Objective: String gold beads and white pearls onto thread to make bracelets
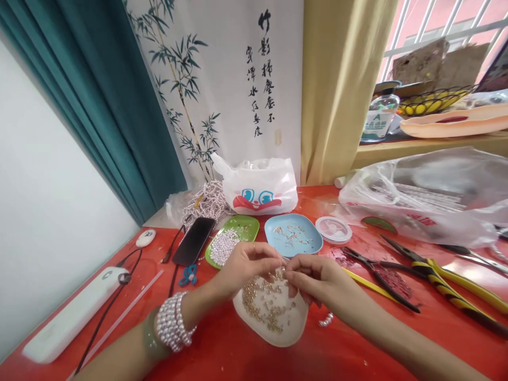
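Observation:
Both hands meet fingertip to fingertip over a white dish (273,330) of small gold and clear beads. My left hand (248,264) is pinched shut, and so is my right hand (317,275); whatever sits between the fingertips is too small to make out. My left wrist wears a wrapped pearl bracelet (172,323) and a green bangle. Just beyond the hands lie a green dish (248,225) holding white pearls and a blue dish (313,241) with small metal findings.
On the red table: a black phone (193,241), a white power strip (73,312) with cable, a spool of clear cord (334,229), pliers with yellow handles (444,283), black-handled pliers (381,278), a printed plastic bag (260,185), a large clear bag (432,198), pearl strands (208,198).

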Demonstrator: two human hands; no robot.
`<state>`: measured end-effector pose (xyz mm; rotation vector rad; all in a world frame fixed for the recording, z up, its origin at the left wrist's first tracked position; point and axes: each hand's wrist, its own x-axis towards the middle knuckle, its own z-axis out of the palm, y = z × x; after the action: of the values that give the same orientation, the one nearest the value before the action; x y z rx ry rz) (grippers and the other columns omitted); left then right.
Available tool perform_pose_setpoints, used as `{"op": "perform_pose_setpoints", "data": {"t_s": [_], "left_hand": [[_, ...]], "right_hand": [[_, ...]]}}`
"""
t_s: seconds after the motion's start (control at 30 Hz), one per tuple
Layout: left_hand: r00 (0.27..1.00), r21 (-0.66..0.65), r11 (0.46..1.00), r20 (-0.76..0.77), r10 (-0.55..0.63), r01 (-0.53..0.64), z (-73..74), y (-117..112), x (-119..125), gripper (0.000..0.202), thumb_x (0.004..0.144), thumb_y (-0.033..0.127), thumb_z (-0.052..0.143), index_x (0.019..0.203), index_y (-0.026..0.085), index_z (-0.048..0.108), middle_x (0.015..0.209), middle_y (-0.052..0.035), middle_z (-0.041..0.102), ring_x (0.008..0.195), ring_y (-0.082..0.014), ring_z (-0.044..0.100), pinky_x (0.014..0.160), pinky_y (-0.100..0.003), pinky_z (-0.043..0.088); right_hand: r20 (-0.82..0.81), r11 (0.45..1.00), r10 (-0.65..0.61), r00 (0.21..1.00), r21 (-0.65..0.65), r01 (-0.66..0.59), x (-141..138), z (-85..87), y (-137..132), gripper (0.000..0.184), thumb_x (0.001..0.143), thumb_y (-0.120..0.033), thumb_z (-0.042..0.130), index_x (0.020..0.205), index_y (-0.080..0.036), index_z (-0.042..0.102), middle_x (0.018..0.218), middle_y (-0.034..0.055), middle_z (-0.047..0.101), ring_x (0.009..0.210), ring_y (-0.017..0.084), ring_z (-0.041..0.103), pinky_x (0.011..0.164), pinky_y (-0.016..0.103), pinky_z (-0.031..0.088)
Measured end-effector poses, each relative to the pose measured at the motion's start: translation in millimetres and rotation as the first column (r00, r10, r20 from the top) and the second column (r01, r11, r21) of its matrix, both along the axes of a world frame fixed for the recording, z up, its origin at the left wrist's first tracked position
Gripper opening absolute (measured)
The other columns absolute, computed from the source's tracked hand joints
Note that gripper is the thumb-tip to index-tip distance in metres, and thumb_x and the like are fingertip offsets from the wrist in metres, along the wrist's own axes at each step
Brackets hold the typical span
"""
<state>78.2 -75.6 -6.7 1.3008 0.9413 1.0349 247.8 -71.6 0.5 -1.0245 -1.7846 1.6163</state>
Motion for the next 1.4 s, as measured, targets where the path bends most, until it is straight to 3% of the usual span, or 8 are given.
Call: {"op": "perform_pose_setpoints", "data": {"t_s": [0.13,0.3,0.5,0.6,0.73,0.87,1.17,1.4], "left_hand": [[0.998,0.113,0.994,-0.061,0.005,0.001,5.7,-2.3,1.8,0.009,0.067,0.024,0.066,0.064,0.016,0.065,0.070,-0.0013,0.056,0.061,-0.0104,0.051,0.053,-0.022,0.043],[0.994,0.140,0.988,-0.088,0.072,-0.059,10.6,-3.6,7.8,0.009,0.068,0.022,0.064,0.062,0.015,0.064,0.065,0.0000,0.054,0.058,-0.0091,0.048,0.053,-0.021,0.039],[0.993,0.074,0.991,-0.038,0.112,-0.109,16.3,-0.4,14.9,0.011,0.069,0.024,0.065,0.065,0.014,0.061,0.060,0.0013,0.053,0.054,-0.0078,0.046,0.054,-0.021,0.038],[0.990,0.028,0.990,0.039,0.137,-0.138,16.2,2.3,19.8,0.014,0.073,0.028,0.062,0.073,0.014,0.061,0.070,-0.0010,0.057,0.064,-0.0103,0.052,0.063,-0.024,0.042],[0.992,-0.036,0.998,0.116,-0.045,0.050,11.0,2.2,32.1,0.021,0.079,0.032,0.054,0.080,0.013,0.062,0.078,-0.0045,0.060,0.076,-0.0135,0.055,0.080,-0.031,0.040],[0.974,-0.077,0.972,0.064,-0.215,0.220,6.7,1.9,47.5,0.021,0.074,0.031,0.062,0.082,0.012,0.064,0.081,-0.0075,0.064,0.082,-0.0163,0.057,0.086,-0.033,0.036],[0.926,-0.118,0.948,0.278,-0.255,0.296,21.2,10.8,73.9,0.019,0.076,0.029,0.060,0.076,0.010,0.064,0.076,-0.0079,0.066,0.072,-0.0145,0.062,0.073,-0.029,0.043],[0.938,-0.065,0.956,0.222,-0.267,0.288,34.5,10.9,86.1,0.023,0.074,0.033,0.061,0.074,0.011,0.064,0.069,-0.0065,0.066,0.066,-0.0133,0.062,0.069,-0.027,0.043]], "right_hand": [[0.019,1.000,0.005,1.000,0.010,-0.005,1.1,3.5,0.7,0.010,0.072,-0.018,0.047,0.073,-0.016,0.056,0.060,-0.0015,0.061,0.046,0.007,0.047,0.042,0.018,0.035],[-0.002,0.994,0.031,1.000,0.107,-0.030,6.5,8.9,3.4,0.024,0.065,-0.008,0.042,0.075,-0.015,0.063,0.073,0.0009,0.064,0.058,0.009,0.053,0.055,0.020,0.042],[-0.027,0.996,0.041,0.999,0.083,-0.039,10.5,16.1,2.6,0.017,0.075,-0.019,0.046,0.069,-0.014,0.062,0.066,0.0006,0.062,0.051,0.007,0.049,0.045,0.017,0.039],[-0.084,1.000,-0.003,0.996,0.025,0.006,12.1,19.0,4.4,0.019,0.077,-0.024,0.047,0.067,-0.013,0.058,0.064,0.0013,0.060,0.046,0.006,0.048,0.039,0.016,0.038],[-0.217,0.997,-0.075,0.973,0.003,0.078,20.8,24.6,11.8,0.017,0.079,-0.023,0.048,0.068,-0.014,0.057,0.065,0.0016,0.060,0.048,0.006,0.053,0.040,0.017,0.040],[-0.329,0.980,-0.190,0.925,-0.012,0.197,36.5,35.5,17.1,0.011,0.079,-0.024,0.052,0.076,-0.016,0.058,0.063,-0.0008,0.059,0.047,0.006,0.054,0.042,0.016,0.041],[-0.491,0.943,-0.240,0.838,0.085,0.320,62.2,59.8,16.3,0.010,0.076,-0.024,0.058,0.075,-0.015,0.061,0.058,-0.0031,0.056,0.050,0.005,0.052,0.047,0.015,0.040],[-0.615,0.940,-0.251,0.747,0.029,0.340,75.6,66.7,22.1,0.007,0.072,-0.022,0.061,0.074,-0.017,0.064,0.058,-0.0032,0.056,0.049,0.004,0.049,0.046,0.015,0.038]]}}
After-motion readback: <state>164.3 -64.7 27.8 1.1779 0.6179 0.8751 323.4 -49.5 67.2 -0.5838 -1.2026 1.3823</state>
